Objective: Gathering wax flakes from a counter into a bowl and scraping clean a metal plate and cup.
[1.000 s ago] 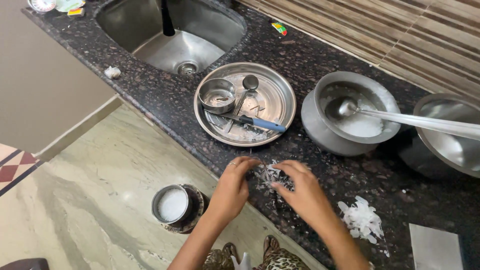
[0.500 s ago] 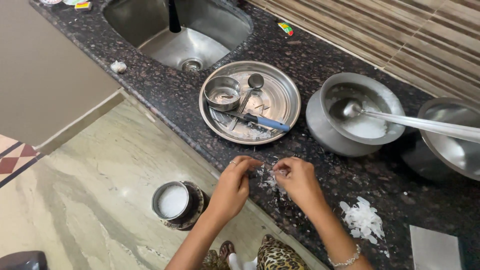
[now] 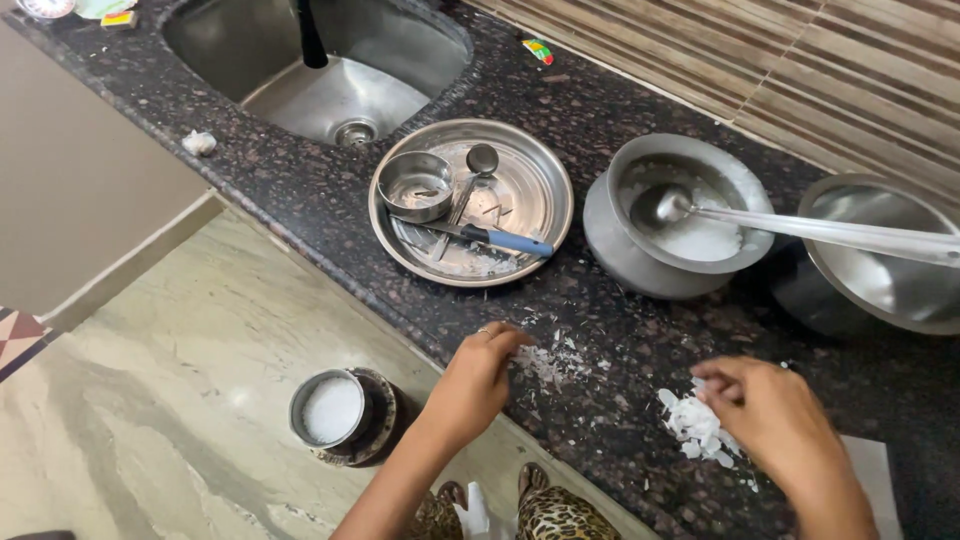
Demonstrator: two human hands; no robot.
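While left hand (image 3: 478,378) touches white scraps (image 3: 548,362), right hand (image 3: 768,415) on white pile (image 3: 695,425)

Thin white flakes lie on the dark counter in two patches: small scattered bits (image 3: 553,362) (loose) and a denser heap (image 3: 695,425).

Bare forearms without sleeves, a ring on the left hand (image 3: 475,380), leopard-print clothing (image 3: 545,515) below.

Right bowl (image 3: 885,265) cut off by the right edge. Tap (image 3: 310,35) cut off at the top. Right hand (image 3: 775,420) hides part of the white flakes (image 3: 695,425). Far-left items too small to identify.
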